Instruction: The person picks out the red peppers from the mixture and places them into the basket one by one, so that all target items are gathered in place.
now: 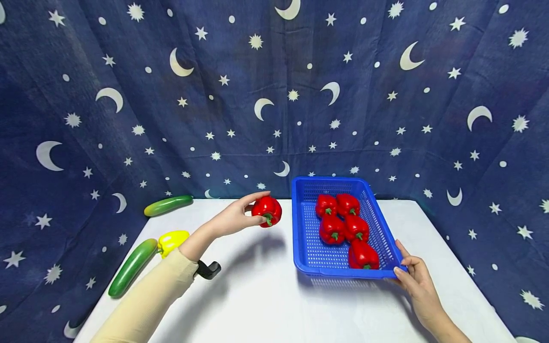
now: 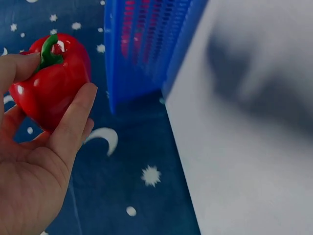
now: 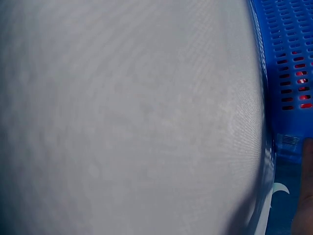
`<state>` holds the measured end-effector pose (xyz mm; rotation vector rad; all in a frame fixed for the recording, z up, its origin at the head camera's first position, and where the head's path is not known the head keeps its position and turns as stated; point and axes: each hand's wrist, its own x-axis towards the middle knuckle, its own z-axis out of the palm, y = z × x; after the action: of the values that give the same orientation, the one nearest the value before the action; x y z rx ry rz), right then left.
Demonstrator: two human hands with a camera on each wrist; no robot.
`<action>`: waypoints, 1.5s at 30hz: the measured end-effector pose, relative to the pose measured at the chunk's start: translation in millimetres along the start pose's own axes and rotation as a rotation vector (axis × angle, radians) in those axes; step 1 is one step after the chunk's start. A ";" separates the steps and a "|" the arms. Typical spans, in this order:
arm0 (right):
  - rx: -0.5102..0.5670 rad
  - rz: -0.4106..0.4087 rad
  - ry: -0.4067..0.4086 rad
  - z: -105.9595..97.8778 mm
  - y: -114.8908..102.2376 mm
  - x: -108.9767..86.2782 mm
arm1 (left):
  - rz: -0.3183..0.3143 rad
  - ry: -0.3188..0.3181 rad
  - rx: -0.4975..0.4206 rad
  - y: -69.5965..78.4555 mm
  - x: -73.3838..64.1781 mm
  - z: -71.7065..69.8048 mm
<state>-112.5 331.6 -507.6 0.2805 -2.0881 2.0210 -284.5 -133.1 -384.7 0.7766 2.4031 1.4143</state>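
Note:
My left hand (image 1: pixel 235 217) pinches a red bell pepper (image 1: pixel 267 210) above the table, left of the blue basket. In the left wrist view, thumb and fingers close round the glossy pepper (image 2: pixel 56 83), the thumb beside its green stem. My right hand (image 1: pixel 418 290) grips the near right corner of the blue basket (image 1: pixel 343 272), thumb over the rim. Inside the basket lie several red bell peppers (image 1: pixel 331 229), grouped towards its right side. The right wrist view catches the slotted basket wall (image 3: pixel 288 120), with red showing through the slots.
On the left of the white table (image 1: pixel 266 305) lie a yellow bell pepper (image 1: pixel 173 242), a green cucumber (image 1: pixel 134 267) and another cucumber (image 1: pixel 168 205) near the back edge. A dark blue curtain (image 1: pixel 240 119) with moons and stars hangs behind and along the sides.

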 end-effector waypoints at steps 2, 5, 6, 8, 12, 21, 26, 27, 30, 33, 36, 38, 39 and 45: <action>0.004 -0.001 -0.004 -0.5 0.3 -0.1 | 0.022 -0.012 -0.021 5.4 3.6 4.2; 0.008 0.000 -0.005 -1.1 0.8 -0.2 | 0.043 -0.040 -0.067 14.3 8.9 11.6; 0.010 0.000 -0.003 -1.1 0.9 -0.3 | 0.046 -0.049 -0.078 17.2 10.8 14.4; 0.013 0.000 0.002 -1.0 1.2 -0.3 | 0.054 -0.074 -0.100 22.6 14.9 20.2; 0.022 -0.004 0.010 -0.3 1.1 -0.3 | 0.064 -0.123 -0.117 31.5 23.0 32.2; 0.034 -0.028 0.008 -0.3 1.2 -0.6 | 0.064 -0.180 -0.081 46.6 40.7 59.8; 0.042 -0.042 0.007 -0.4 2.5 -0.6 | -0.003 -0.240 -0.264 51.3 49.6 75.5; 0.043 -0.042 0.008 -0.4 2.8 -0.6 | -0.021 -0.250 -0.300 52.0 51.5 78.4; 0.036 -0.033 0.012 -0.3 2.5 -0.2 | -0.057 -0.267 -0.348 54.8 56.9 85.5; 0.029 -0.011 0.015 0.0 1.3 -0.2 | -0.084 -0.283 -0.364 56.1 61.6 91.4; 0.024 0.008 0.016 0.4 0.0 -0.4 | -0.107 -0.304 -0.377 56.9 65.8 96.9; 0.014 0.015 0.014 0.2 -0.6 -0.4 | -0.122 -0.312 -0.365 57.5 69.0 100.9; 0.011 0.015 0.013 0.1 -0.7 -0.3 | -0.130 -0.315 -0.347 58.2 70.4 102.8; 0.020 -0.006 0.000 -0.6 1.0 0.2 | -0.189 -0.374 -0.240 63.3 77.5 112.9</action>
<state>-113.0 332.2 -508.5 0.2902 -2.0651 2.0395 -276.4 17.5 -382.0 0.6651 1.9292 1.3168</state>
